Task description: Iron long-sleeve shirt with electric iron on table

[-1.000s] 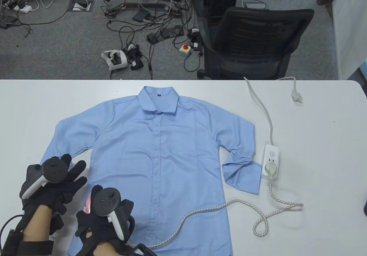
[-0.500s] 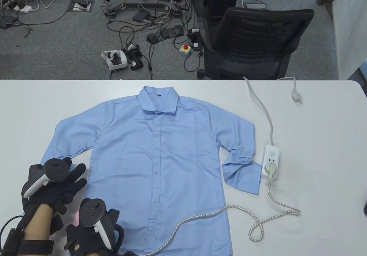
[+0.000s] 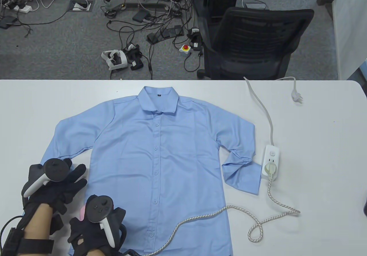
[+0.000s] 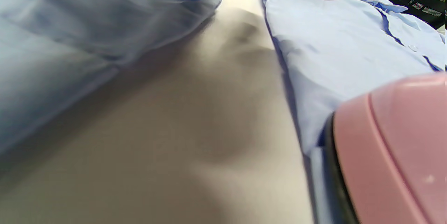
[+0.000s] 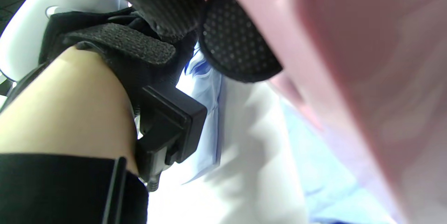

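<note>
My right hand [image 3: 94, 224] sat at the near edge of the bench [image 3: 315, 153], fingers wrapped round the pink iron [image 4: 394, 147], tracker on top. The iron was mostly hidden under that hand in the table view; only a pink sliver showed at its left. In the left wrist view the iron's pink body rested on the shirt's near left hem. A fingertip [image 5: 237, 42] pressed against the pink shell in the right wrist view.

My left hand [image 3: 54, 184] lay just left of it, fingers spread flat on the end of the shirt's left sleeve, holding it down, gripping nothing.

The braided cord [image 3: 200, 216] ran from under my right hand across the shirt's lower right, looped on the bench, and went up to a plug in the power strip [image 3: 271, 161].

The blue shirt [image 3: 160, 158] lay face up, buttoned, in the middle of the bench, collar away from me. Its right sleeve was folded back on itself, cuff touching the strip.

The strip's own white lead [image 3: 263, 107] ran to the far edge, its plug [image 3: 296, 97] loose on the bench.

Beyond: a black chair [image 3: 252, 38] and cables [image 3: 154, 15] on the floor.
</note>
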Motion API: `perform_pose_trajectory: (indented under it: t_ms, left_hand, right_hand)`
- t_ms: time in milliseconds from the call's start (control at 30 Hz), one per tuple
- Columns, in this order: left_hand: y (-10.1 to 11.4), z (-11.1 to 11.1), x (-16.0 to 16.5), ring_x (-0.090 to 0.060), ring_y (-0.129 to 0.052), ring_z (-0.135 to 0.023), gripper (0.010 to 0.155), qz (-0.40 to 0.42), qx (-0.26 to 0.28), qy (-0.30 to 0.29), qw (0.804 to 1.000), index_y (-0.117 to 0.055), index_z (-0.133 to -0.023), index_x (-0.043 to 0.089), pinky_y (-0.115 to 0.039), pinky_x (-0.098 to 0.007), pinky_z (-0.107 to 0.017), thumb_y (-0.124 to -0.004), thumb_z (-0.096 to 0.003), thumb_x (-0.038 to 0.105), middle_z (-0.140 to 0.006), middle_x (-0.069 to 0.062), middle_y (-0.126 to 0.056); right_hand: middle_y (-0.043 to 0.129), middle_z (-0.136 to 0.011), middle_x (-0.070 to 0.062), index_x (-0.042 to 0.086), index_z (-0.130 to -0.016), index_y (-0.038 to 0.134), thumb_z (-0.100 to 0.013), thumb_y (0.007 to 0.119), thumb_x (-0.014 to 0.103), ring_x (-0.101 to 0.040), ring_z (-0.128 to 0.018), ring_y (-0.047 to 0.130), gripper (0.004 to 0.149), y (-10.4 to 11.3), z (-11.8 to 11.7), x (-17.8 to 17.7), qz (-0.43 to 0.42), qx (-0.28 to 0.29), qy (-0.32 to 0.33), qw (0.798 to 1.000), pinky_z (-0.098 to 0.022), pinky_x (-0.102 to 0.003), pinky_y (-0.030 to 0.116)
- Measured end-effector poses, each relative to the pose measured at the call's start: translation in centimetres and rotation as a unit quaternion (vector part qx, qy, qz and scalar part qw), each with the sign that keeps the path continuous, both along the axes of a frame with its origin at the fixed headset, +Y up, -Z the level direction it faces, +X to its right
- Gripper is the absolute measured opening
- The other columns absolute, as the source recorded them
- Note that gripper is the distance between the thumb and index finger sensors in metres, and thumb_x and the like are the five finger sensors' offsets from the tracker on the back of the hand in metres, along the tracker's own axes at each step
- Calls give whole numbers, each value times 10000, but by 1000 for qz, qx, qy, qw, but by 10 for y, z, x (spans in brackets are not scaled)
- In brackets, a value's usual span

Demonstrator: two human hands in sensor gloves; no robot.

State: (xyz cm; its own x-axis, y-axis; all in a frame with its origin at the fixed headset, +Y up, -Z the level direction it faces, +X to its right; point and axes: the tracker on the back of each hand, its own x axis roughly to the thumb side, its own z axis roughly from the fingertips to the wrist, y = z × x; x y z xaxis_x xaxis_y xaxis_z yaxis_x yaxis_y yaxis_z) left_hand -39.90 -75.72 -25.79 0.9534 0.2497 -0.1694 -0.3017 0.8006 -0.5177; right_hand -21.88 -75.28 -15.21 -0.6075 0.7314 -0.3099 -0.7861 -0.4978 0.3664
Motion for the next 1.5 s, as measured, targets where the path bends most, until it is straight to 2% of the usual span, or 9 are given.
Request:
perform_pose_trajectory:
  t_ms: [67,233,633,800,1500]
  left_hand:
    - [-2,-1,2,-312,83,-1036,617,-2,-5,-4,1000,-361,-1101,449,12,-626,-674,-597,-550,595,-1204,-18,-14]
    - [-3,0,2,-316,74,-1041,622,-17,-13,4,1000,-364,-1102,448,23,-628,-665,-597,-547,604,-1209,-18,-24]
    - [-4,0,0,-319,68,-1044,621,-27,-16,8,999,-372,-1101,453,24,-630,-664,-594,-544,614,-1212,-19,-33]
    - [-5,0,1,-322,66,-1045,634,-18,-21,5,1000,-370,-1102,451,23,-632,-663,-602,-538,625,-1213,-20,-34]
    - [-7,-1,8,-320,62,-1047,633,-25,-28,-9,999,-361,-1098,463,16,-631,-669,-609,-538,622,-1210,-16,-28]
  right_hand:
    - [760,-644,-47,217,-974,262,-407,751,437,-41,-321,999,781,0,0,0,22,19,0,1000,-265,-273,953]
    - [787,-624,-45,210,-972,301,-403,767,441,-38,-289,1019,771,0,-2,3,18,31,-9,999,-236,-270,970]
    - [759,-649,-42,187,-971,262,-410,745,436,-43,-321,1012,781,0,-8,13,17,9,-27,999,-265,-277,965]
    - [744,-677,-51,182,-970,257,-412,737,428,-73,-361,1016,776,-1,-10,21,-15,-15,-39,999,-292,-306,962]
    - [739,-679,-53,176,-970,253,-413,734,425,-73,-365,1011,777,-1,-15,41,-5,-18,-55,998,-299,-309,960]
